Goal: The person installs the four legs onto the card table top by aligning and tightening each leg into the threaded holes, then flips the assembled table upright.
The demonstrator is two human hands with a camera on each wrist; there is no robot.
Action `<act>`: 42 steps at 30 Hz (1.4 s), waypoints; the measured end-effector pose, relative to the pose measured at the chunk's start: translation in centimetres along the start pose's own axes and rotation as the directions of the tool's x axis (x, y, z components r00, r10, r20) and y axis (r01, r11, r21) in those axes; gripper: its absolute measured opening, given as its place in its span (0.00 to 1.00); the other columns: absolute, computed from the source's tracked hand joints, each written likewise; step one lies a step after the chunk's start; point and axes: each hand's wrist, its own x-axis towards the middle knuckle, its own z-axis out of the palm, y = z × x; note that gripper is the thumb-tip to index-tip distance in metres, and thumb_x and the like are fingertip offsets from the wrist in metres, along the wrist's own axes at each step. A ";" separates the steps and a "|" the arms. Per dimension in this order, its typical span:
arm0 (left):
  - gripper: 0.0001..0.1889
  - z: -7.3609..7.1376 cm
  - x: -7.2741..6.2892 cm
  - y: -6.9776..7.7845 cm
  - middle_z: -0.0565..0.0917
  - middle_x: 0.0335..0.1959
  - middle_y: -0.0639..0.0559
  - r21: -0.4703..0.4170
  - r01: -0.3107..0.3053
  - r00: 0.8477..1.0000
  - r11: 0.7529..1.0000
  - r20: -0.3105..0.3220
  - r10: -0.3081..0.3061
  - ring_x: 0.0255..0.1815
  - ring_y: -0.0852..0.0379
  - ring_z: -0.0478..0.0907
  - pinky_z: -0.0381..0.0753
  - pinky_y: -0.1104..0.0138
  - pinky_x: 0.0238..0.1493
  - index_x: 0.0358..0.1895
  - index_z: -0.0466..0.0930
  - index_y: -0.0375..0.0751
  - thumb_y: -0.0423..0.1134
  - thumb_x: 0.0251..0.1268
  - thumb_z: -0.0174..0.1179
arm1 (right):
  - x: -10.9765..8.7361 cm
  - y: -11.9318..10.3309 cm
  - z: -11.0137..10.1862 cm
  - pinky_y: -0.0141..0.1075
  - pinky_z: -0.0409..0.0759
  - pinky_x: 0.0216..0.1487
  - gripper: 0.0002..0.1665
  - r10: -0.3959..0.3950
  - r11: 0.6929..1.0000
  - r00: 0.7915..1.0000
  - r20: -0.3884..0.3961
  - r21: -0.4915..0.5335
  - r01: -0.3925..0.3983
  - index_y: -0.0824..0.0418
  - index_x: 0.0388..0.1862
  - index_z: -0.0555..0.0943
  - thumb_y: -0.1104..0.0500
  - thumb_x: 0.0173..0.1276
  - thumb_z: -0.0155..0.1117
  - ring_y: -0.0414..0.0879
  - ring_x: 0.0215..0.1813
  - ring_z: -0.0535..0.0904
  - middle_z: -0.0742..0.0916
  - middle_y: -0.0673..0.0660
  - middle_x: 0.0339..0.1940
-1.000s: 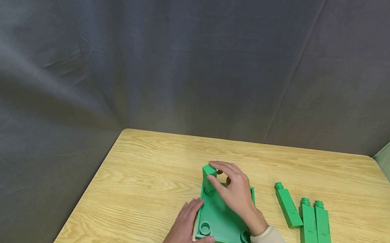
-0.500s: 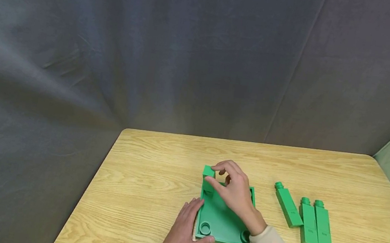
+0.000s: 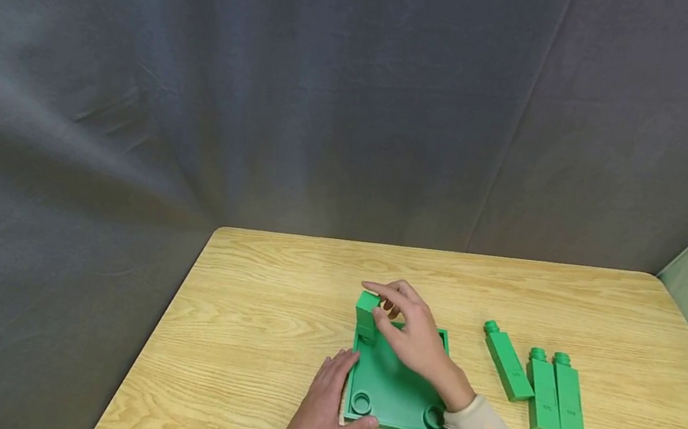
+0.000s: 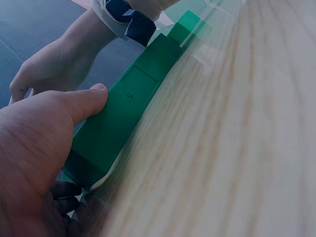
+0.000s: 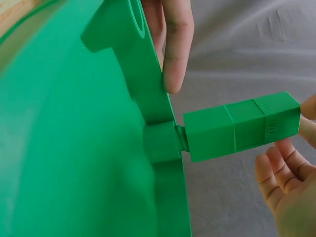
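Observation:
A green square panel (image 3: 396,388) with a raised rim and round corner sockets (image 3: 361,402) lies on the table. One green block-shaped leg (image 3: 367,312) stands upright at its far left corner; in the right wrist view the threaded neck of this leg (image 5: 222,131) enters the socket, with some thread showing. My right hand (image 3: 416,336) has its fingertips around the leg's free end, thumb at the side and index finger stretched over the top. My left hand (image 3: 320,414) grips the panel's near left corner, thumb along the front edge and fingers against the left side.
Three loose green legs with threaded ends lie to the right: a slanted leg (image 3: 508,366) and two side by side, a middle leg (image 3: 544,400) and an outer leg (image 3: 570,404). A wooden table (image 3: 256,290) extends back to a grey curtain (image 3: 354,136).
My right fingers shift around the upright leg: the index finger drew back, then stretched over its top, while the leg turned slightly. My left hand and the panel stay put.

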 end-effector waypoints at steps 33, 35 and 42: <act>0.52 -0.1 -0.1 0.2 0.62 0.89 0.45 -0.027 0.004 1.000 1.000 0.009 -0.003 0.91 0.37 0.53 0.50 0.37 0.91 0.91 0.54 0.46 0.64 0.76 0.69 | -0.2 0.3 -0.6 0.38 0.88 0.47 0.26 0.004 1.000 0.994 0.109 0.030 -0.008 0.55 0.77 0.83 0.61 0.83 0.68 0.41 0.48 0.82 0.85 0.52 0.58; 0.52 -0.1 -0.1 0.2 0.62 0.89 0.45 -0.019 -0.002 1.000 1.000 0.004 0.002 0.91 0.37 0.54 0.51 0.37 0.91 0.91 0.54 0.46 0.64 0.76 0.69 | -0.2 0.4 -0.7 0.38 0.88 0.47 0.26 -0.003 0.999 0.992 0.125 0.034 -0.002 0.56 0.78 0.82 0.62 0.85 0.66 0.41 0.49 0.82 0.85 0.53 0.60; 0.52 -0.1 0.0 0.0 0.61 0.90 0.45 -0.023 0.007 1.000 1.000 0.009 -0.007 0.91 0.37 0.53 0.50 0.37 0.91 0.91 0.54 0.47 0.65 0.76 0.69 | -0.2 0.5 -0.6 0.40 0.90 0.45 0.24 0.024 0.999 0.993 0.111 0.034 -0.028 0.56 0.74 0.84 0.62 0.81 0.71 0.43 0.50 0.82 0.86 0.52 0.60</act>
